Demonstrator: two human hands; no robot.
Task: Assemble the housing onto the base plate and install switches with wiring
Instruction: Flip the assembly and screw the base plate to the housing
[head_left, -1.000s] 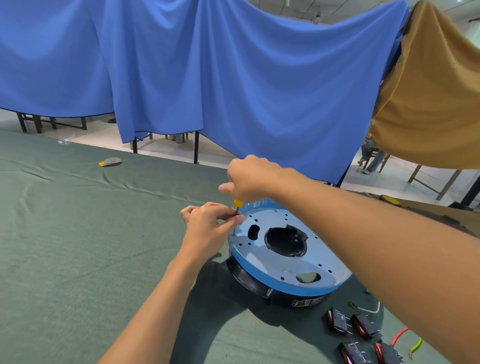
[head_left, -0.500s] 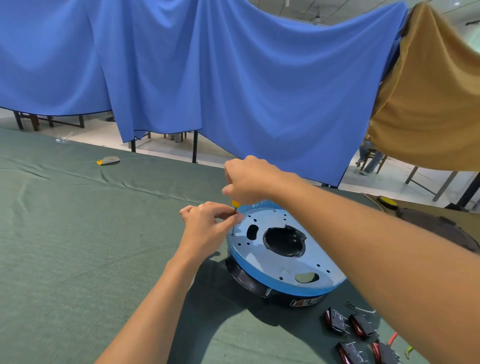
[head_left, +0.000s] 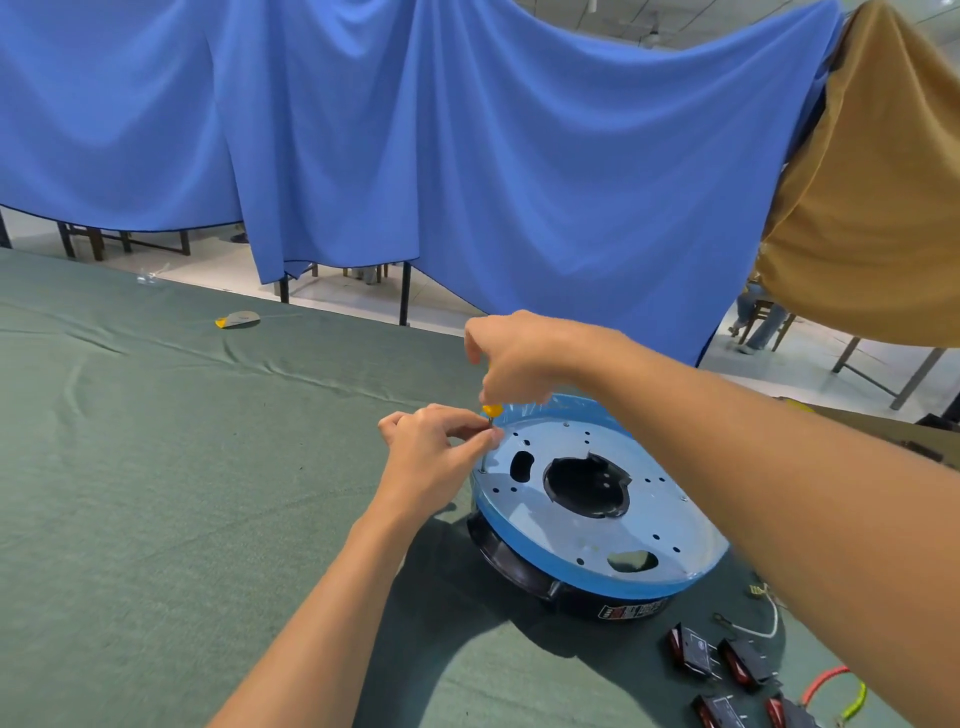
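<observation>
Squarely in the head view: grips the yellow handle of the screwdriver (head_left: 490, 410) from above with the right hand (head_left: 519, 358), fingers curled round it, shaft upright. Pinches the thin shaft lower down with the left hand (head_left: 431, 457), thumb and forefinger closed on it, remaining fingers bent. Sets the tip just inside the rim of the base plate (head_left: 587, 525), at its 10 o'clock edge.

Pale blue and round, lying flat over the top of the black housing (head_left: 519, 569); both resting on the green table cloth (head_left: 156, 519), right of centre. Pierced by a large ragged central hole, smaller cut-outs toward 9 and 5 o'clock, and small holes ringing the rim.

Toward the housing's 5 o'clock: four black-and-red switches (head_left: 696, 649) flat on the cloth, apart from the housing, the nearest two cut by the frame's bottom edge. Beside them, loose wires (head_left: 831, 686), red and yellow-green, with a white one closer to the housing. Across the 3 o'clock side, the right forearm, passing above the plate's rim.

From 7 through 11 o'clock, a wide stretch of wrinkled cloth. Far off at 10 o'clock, near the table's far edge, one small yellow-and-grey scrap (head_left: 238, 319). Past that edge at 12 o'clock, a hanging blue curtain (head_left: 467, 156); at 2 o'clock, a tan cloth (head_left: 883, 208).
</observation>
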